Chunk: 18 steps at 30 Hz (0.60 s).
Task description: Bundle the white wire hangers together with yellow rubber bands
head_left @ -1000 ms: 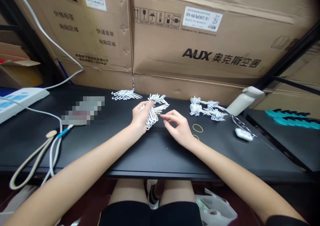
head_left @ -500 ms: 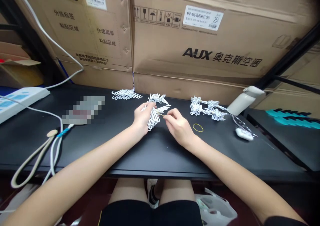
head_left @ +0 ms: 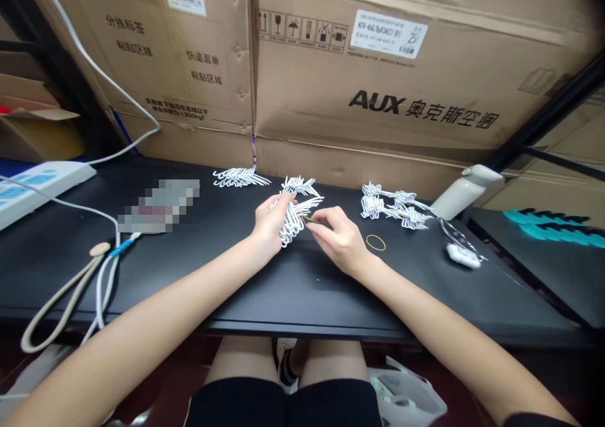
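Note:
My left hand (head_left: 273, 223) is wrapped round a bunch of white hooks (head_left: 292, 225), their curved ends pointing down. Just right of it, my right hand (head_left: 338, 237) pinches a thin yellow rubber band (head_left: 309, 218), which reaches to the bunch. A second yellow band (head_left: 376, 242) lies on the black table, right of my right hand. Behind my hands lie a loose pile of white hooks (head_left: 240, 177) and another small pile (head_left: 299, 185). Further right are several tied bundles of white hooks (head_left: 372, 206).
Large cardboard boxes (head_left: 378, 80) stand along the back of the black table (head_left: 283, 298). At the right are a white bottle (head_left: 466, 193) and a small white case (head_left: 464, 256). A power strip (head_left: 45, 191), cables and a blurred flat object (head_left: 161, 206) lie left.
My right hand's fingers have spread a little, and the yellow band now shows stretched between them and the bunch. The view has shifted slightly.

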### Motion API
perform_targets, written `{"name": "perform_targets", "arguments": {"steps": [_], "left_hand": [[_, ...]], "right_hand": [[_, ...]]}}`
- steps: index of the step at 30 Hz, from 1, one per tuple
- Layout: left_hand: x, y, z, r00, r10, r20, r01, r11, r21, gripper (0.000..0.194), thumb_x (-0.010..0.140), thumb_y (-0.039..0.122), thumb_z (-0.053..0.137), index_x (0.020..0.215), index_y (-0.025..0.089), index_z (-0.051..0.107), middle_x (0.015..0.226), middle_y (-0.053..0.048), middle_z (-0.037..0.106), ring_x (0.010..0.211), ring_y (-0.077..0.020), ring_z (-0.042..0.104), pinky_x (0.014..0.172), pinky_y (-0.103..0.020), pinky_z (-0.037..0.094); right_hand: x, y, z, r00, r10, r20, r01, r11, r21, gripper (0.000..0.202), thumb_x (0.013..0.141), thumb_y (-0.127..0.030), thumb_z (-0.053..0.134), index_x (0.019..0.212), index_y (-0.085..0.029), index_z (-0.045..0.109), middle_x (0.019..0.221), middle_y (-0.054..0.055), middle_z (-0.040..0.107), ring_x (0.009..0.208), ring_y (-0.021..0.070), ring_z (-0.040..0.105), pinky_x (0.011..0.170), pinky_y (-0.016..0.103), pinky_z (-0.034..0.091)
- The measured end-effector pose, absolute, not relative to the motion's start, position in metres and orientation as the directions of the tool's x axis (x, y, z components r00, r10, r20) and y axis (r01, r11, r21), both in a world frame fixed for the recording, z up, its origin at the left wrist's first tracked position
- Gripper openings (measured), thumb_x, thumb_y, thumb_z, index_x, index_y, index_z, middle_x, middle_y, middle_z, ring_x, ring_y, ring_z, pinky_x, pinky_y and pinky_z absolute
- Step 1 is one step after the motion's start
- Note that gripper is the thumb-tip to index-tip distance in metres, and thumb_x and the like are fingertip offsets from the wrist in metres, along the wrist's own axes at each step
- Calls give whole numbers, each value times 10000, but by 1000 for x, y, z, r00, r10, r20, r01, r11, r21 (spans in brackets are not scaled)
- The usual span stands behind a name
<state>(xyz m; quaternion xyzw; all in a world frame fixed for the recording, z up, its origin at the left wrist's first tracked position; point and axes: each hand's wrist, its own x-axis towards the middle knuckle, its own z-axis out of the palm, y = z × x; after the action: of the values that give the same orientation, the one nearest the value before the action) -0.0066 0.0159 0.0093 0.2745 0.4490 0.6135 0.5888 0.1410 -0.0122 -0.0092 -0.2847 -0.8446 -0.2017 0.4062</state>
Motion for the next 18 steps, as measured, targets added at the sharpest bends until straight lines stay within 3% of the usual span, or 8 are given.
{"name": "perform_targets", "arguments": {"steps": [5,12,18], "left_hand": [[-7,16,7,-183,971,-154,-453,55,890,188,582,253,706,697,134,616,655,-2,603,508,-118,559,488,-253,456],[-6,15,7,-207,973,-105,-420,9,908,181,599,264,707,701,144,620,665,0,607,509,-120,554,501,-262,453],[-6,15,7,-244,969,-45,-366,-49,929,181,590,266,721,694,146,634,683,-9,627,578,-122,564,548,-239,441]], "right_hand": [[135,-21,-8,-524,258,812,515,855,61,166,856,-100,516,901,-217,624,935,81,613,896,198,560,732,342,501],[137,-22,-15,-434,377,819,499,857,-129,210,871,-112,499,998,-217,629,904,82,649,838,187,595,712,335,524],[135,-22,-19,-513,338,789,423,900,-110,248,879,-89,477,1069,-197,595,1089,125,621,1027,197,596,847,363,548]]}}
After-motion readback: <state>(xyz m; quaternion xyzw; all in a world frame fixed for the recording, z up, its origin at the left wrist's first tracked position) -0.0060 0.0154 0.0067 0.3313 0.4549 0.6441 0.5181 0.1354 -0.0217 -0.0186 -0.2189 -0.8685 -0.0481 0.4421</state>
